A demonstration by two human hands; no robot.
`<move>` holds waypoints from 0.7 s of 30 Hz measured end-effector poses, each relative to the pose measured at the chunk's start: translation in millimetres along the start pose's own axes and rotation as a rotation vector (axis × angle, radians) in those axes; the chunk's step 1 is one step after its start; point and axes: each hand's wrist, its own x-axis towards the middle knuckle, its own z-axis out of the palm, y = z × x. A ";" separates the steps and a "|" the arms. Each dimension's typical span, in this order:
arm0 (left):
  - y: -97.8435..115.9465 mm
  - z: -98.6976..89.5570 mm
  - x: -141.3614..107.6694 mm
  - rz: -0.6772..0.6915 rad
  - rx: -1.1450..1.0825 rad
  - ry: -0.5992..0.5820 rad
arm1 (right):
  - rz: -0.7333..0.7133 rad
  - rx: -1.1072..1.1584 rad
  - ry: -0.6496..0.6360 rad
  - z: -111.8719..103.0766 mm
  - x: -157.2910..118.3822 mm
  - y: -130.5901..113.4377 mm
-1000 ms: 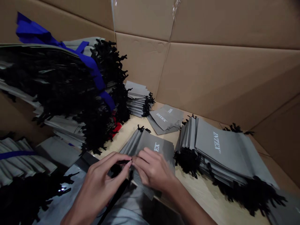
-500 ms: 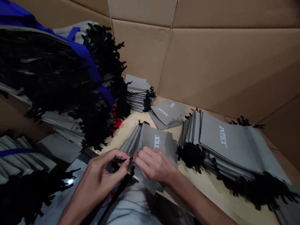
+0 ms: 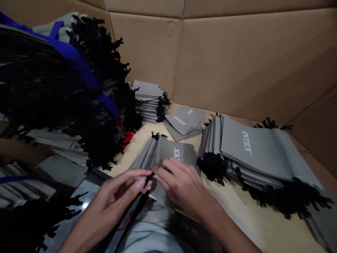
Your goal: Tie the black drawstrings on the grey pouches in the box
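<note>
My left hand (image 3: 118, 196) pinches a black cord (image 3: 149, 178) between thumb and fingers. Close against it, my right hand (image 3: 181, 181) is closed with its fingertips at the same cord. The exact loop or knot between the fingertips is too small to make out. Below the hands, a black length of cord or strap (image 3: 135, 212) runs down toward my lap. Just behind the hands lies a fanned stack of grey drawstring pouches (image 3: 168, 146) with white lettering, partly hidden by my right hand.
More grey pouches (image 3: 265, 151) with black cord ends are stacked at right. Loose pouches (image 3: 181, 121) and a neat pile (image 3: 147, 102) lie farther back. A tall bundle of black cord ends (image 3: 86, 116) with a blue strap (image 3: 81, 70) stands left. Cardboard walls (image 3: 237, 59) enclose the table.
My fingertips have come together at the cord, and my right hand has loosened from a tight fist into a pinch. The view has shifted slightly, while the stacks stay put.
</note>
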 end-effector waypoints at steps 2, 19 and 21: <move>-5.2 4.3 2.8 -0.015 -0.077 -0.022 | 0.039 0.036 0.013 0.7 -5.5 -3.3; -11.5 14.8 6.6 0.005 0.034 0.014 | 0.312 0.449 0.265 15.7 -19.9 -14.6; -9.9 18.3 0.7 0.025 0.081 0.086 | 0.310 0.416 0.313 18.7 -18.1 -17.7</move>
